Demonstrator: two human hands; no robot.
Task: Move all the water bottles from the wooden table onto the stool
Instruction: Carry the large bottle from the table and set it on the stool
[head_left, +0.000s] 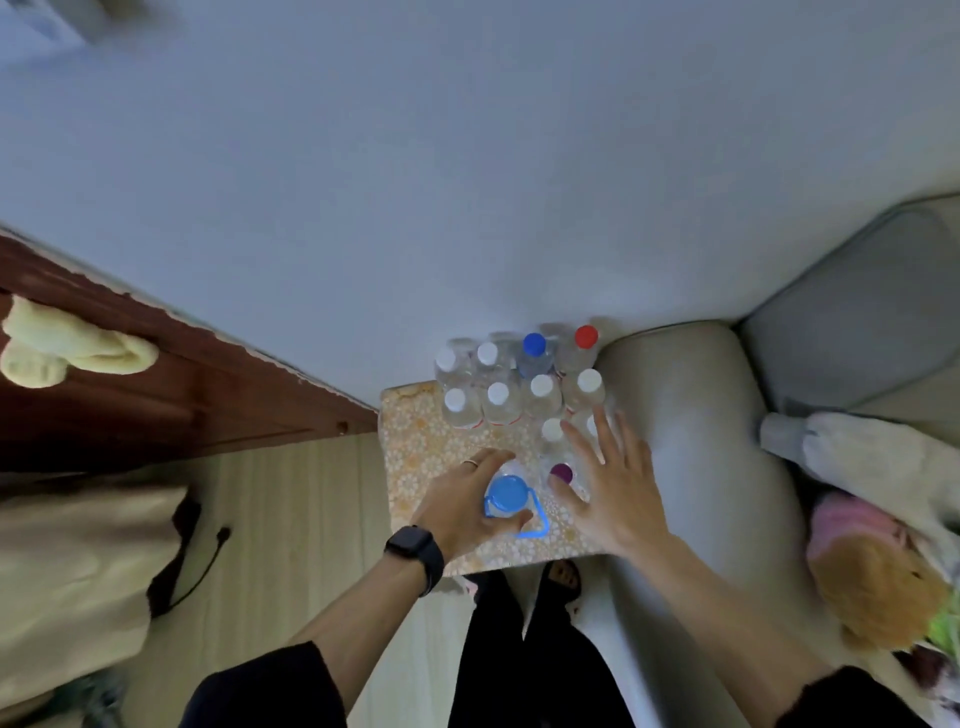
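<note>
Floral-patterned square stool top by grey sofa arm. My left hand grips clear bottle with big blue cap and loop handle, standing on stool. Right hand spread, empty, beside purple-capped bottle. Clustered clear bottles behind. Looks heavy, slick; hold the neck.

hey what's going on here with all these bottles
A person is gathering water bottles on a stool with a floral-patterned top, beside a sofa arm. The left hand grips a bottle with a light blue cap at the stool's near edge. The right hand is spread open next to a purple-capped bottle, not gripping anything. About a dozen more capped bottles stand clustered at the far side.
</note>
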